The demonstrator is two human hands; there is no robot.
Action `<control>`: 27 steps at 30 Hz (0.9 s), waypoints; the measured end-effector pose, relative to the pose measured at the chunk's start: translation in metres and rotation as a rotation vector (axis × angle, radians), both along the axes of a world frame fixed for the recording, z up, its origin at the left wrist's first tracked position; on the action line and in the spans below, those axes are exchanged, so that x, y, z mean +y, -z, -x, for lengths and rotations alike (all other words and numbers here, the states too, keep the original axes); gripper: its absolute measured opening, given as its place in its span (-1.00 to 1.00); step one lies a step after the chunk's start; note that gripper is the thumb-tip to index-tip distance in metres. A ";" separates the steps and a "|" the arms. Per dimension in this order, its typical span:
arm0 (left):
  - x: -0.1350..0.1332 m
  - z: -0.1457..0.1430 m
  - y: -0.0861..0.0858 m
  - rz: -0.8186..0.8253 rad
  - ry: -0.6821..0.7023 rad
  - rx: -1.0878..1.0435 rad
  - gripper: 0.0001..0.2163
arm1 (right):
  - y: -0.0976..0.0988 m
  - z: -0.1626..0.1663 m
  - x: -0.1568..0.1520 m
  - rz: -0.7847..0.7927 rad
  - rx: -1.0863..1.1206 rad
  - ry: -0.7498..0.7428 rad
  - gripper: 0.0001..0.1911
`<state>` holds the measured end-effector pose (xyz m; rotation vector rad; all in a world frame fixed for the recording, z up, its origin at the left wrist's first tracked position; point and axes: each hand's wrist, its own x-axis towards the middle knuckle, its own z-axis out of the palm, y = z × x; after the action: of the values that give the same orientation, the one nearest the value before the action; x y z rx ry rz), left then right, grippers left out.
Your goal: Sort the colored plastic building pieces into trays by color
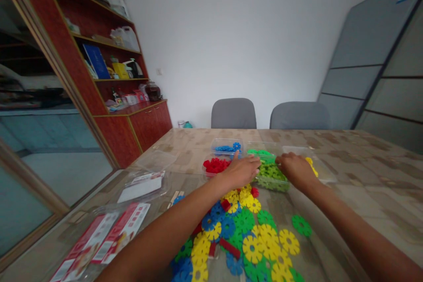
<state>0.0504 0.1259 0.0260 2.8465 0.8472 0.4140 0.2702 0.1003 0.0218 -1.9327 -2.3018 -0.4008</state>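
Observation:
My left hand (pixel 243 170) reaches over the left edge of a clear tub of light-green pieces (pixel 271 172); its thumb stands apart from the stretched fingers. At the tub's right rim, my right hand (pixel 295 168) has its fingers curled, and their tips hide whatever they pinch. Left of these is a tub of red pieces (pixel 216 166), partly behind my left hand. Behind stand a tub of blue pieces (pixel 226 148) and one of green pieces (pixel 262 154). Yellow pieces (pixel 311 166) lie in a tub beyond my right hand. Below my hands spreads a mixed pile of notched plastic discs (pixel 244 224).
Dark red strips (pixel 230 248) lie among the discs. Clear plastic packs with red and white labels (pixel 109 233) and a white-labelled pack (pixel 142 187) lie on the left of the table (pixel 357 158). Two grey chairs (pixel 233 113) stand at the far side.

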 end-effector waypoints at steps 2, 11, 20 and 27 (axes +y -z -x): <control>0.004 -0.006 -0.001 0.001 0.051 0.049 -0.74 | 0.000 -0.003 0.000 0.004 0.020 0.001 -0.79; 0.021 -0.003 -0.004 0.014 0.168 0.084 -0.70 | -0.002 -0.008 -0.001 0.033 0.060 -0.064 -0.81; 0.031 0.003 0.004 0.006 0.093 -0.043 -0.73 | 0.001 -0.015 0.005 -0.014 0.069 -0.044 -0.73; 0.027 0.000 0.006 0.032 0.128 0.001 -0.73 | 0.005 -0.013 0.018 0.049 0.063 -0.011 -0.83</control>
<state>0.0507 0.1526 0.0198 2.8515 0.6604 0.3789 0.2834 0.1184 0.0169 -1.9252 -2.3022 -0.2806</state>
